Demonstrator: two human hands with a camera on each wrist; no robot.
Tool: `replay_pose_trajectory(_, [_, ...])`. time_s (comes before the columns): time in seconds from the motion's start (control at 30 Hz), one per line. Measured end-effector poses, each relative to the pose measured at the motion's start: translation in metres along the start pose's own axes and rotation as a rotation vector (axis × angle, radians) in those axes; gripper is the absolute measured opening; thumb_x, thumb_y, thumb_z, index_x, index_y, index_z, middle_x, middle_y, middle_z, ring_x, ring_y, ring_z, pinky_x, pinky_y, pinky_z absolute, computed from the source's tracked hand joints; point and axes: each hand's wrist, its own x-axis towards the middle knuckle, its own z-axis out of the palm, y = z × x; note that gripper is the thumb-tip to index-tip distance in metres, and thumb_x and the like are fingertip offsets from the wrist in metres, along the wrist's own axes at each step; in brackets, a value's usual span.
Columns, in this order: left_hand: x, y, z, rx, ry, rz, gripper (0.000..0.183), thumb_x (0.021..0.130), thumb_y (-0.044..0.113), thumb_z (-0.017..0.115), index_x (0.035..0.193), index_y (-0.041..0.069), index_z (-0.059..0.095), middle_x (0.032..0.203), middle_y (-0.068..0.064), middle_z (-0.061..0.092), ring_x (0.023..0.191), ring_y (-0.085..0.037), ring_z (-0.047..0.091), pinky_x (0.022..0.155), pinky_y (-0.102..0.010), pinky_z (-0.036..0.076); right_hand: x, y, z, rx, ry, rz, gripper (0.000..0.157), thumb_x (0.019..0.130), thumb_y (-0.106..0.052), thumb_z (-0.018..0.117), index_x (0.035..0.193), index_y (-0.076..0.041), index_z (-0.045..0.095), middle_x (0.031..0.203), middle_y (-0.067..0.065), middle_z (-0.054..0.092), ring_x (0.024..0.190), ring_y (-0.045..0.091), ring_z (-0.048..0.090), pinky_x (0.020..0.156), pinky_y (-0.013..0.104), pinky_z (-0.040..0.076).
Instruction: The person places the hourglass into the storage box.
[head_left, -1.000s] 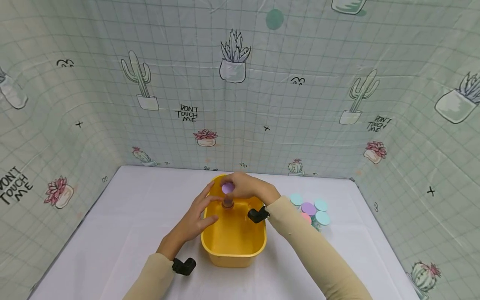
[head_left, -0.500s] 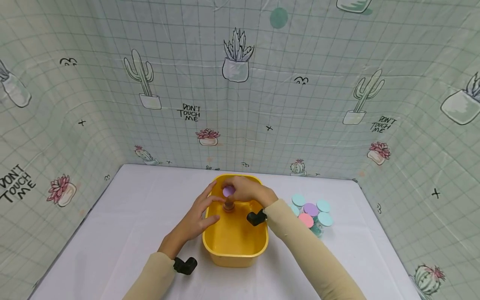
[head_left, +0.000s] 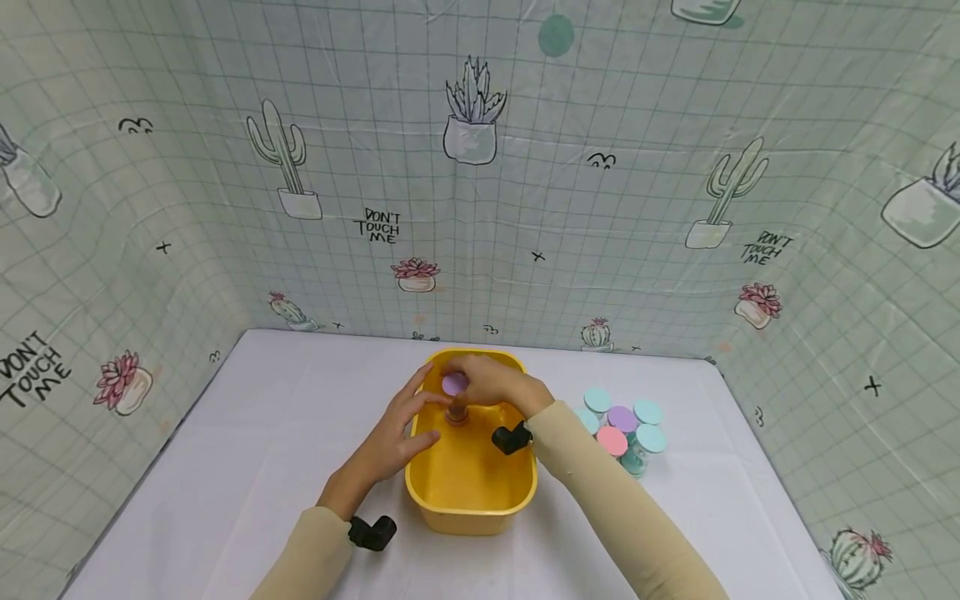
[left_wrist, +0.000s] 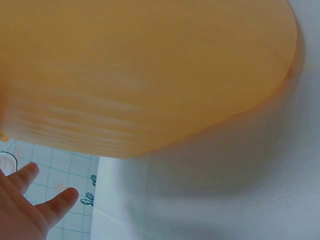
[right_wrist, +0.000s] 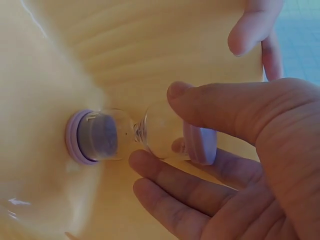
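An hourglass [right_wrist: 137, 132] with purple end caps and dark purple sand in its lower bulb stands inside a yellow plastic tub [head_left: 471, 506], towards the far end. My right hand [head_left: 486, 383] grips its upper part, thumb on one side and fingers on the other; the lower cap meets the tub floor. At the tub's left rim is my left hand [head_left: 393, 429], fingers spread and partly over the tub, close to the hourglass. Whether its index fingertip touches the hourglass is hard to tell. In the left wrist view, the tub's outer wall [left_wrist: 150, 65] hides most of the work.
Right of the tub stands a group of several more hourglasses, with teal caps [head_left: 650, 438], a purple cap [head_left: 622, 419] and a pink cap [head_left: 612, 441]. My right forearm [head_left: 600, 483] passes close to them. A patterned cloth [head_left: 525, 208] rises behind the white table [head_left: 300, 433].
The head view has shifted slightly. My right forearm has moved a little left, showing more of the pink-capped hourglass. Both hands keep nearly the same places, the right still gripping the purple hourglass.
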Motion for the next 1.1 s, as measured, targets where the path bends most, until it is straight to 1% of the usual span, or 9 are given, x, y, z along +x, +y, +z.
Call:
replay_pose_trajectory(0.1, [0.0,0.0,0.0,0.0,0.004,-0.005,0.037,0.091,0.017,0.06,0.127,0.011,0.066,0.174,-0.009,0.014,0.159,-0.042,0.013,0.119,-0.076,0.011,0.0,-0.001,-0.001,0.001,0.0,0.003,0.058,0.089,-0.019,0.081,0.142,-0.007,0.06,0.138,0.009,0.065,0.116,0.023,0.064,0.106,0.04,0.054])
replay_pose_trajectory(0.23, [-0.001,0.0,-0.001,0.008,0.007,-0.018,0.035,0.091,0.02,0.061,0.126,0.018,0.066,0.174,-0.008,0.013,0.159,-0.041,0.013,0.119,-0.076,0.012,-0.002,-0.003,-0.003,-0.047,0.009,-0.004,0.051,0.093,-0.02,0.077,0.14,-0.007,0.061,0.135,0.009,0.066,0.117,0.023,0.064,0.108,0.041,0.052])
replay_pose_trajectory(0.4, [-0.001,0.001,-0.002,0.015,0.007,-0.019,0.034,0.092,0.024,0.06,0.125,0.019,0.066,0.174,-0.008,0.014,0.158,-0.042,0.013,0.119,-0.077,0.013,-0.007,-0.005,-0.008,-0.095,0.028,-0.006,0.044,0.097,-0.02,0.071,0.139,-0.009,0.062,0.132,0.008,0.068,0.118,0.023,0.065,0.108,0.041,0.052])
replay_pose_trajectory(0.57, [-0.001,0.001,-0.001,0.004,0.017,-0.014,0.035,0.091,0.022,0.06,0.125,0.018,0.066,0.174,-0.01,0.015,0.158,-0.044,0.015,0.118,-0.078,0.013,-0.02,-0.003,-0.015,-0.004,0.06,-0.027,0.044,0.097,-0.017,0.071,0.139,-0.008,0.062,0.135,0.012,0.067,0.121,0.029,0.065,0.107,0.044,0.053])
replay_pose_trajectory(0.7, [-0.001,-0.001,0.003,0.01,0.002,-0.03,0.037,0.091,0.021,0.06,0.128,0.021,0.065,0.173,-0.009,0.016,0.158,-0.043,0.015,0.118,-0.077,0.013,-0.043,0.004,-0.02,0.057,0.136,-0.051,0.045,0.098,-0.016,0.07,0.14,-0.005,0.06,0.137,0.016,0.066,0.121,0.033,0.066,0.103,0.045,0.056])
replay_pose_trajectory(0.8, [-0.001,-0.001,0.004,0.017,-0.006,-0.043,0.039,0.09,0.021,0.061,0.129,0.024,0.065,0.173,-0.006,0.017,0.159,-0.041,0.014,0.119,-0.076,0.013,-0.064,0.012,-0.022,0.08,0.216,-0.078,0.047,0.098,-0.016,0.07,0.141,-0.002,0.058,0.138,0.019,0.064,0.121,0.035,0.067,0.101,0.046,0.057])
replay_pose_trajectory(0.9, [-0.001,0.002,0.003,0.015,0.001,-0.044,0.041,0.089,0.019,0.061,0.129,0.023,0.065,0.173,-0.006,0.018,0.159,-0.04,0.014,0.119,-0.076,0.012,-0.086,0.016,-0.027,0.094,0.301,-0.092,0.048,0.1,-0.019,0.068,0.144,-0.003,0.056,0.141,0.02,0.062,0.123,0.038,0.065,0.102,0.048,0.055])
replay_pose_trajectory(1.03, [-0.001,0.004,0.002,0.015,0.005,-0.034,0.044,0.089,0.019,0.061,0.133,0.016,0.064,0.173,-0.008,0.017,0.159,-0.042,0.014,0.119,-0.077,0.013,-0.118,0.023,-0.035,0.096,0.421,-0.078,0.049,0.1,-0.022,0.069,0.145,-0.009,0.056,0.145,0.015,0.06,0.13,0.037,0.06,0.105,0.051,0.053])
replay_pose_trajectory(1.1, [0.0,0.004,0.003,0.01,-0.003,-0.029,0.046,0.09,0.021,0.062,0.135,0.013,0.063,0.173,-0.009,0.016,0.159,-0.042,0.013,0.119,-0.076,0.013,-0.135,0.029,-0.04,0.08,0.476,-0.066,0.05,0.098,-0.021,0.07,0.145,-0.01,0.056,0.145,0.013,0.06,0.132,0.037,0.058,0.105,0.052,0.053])
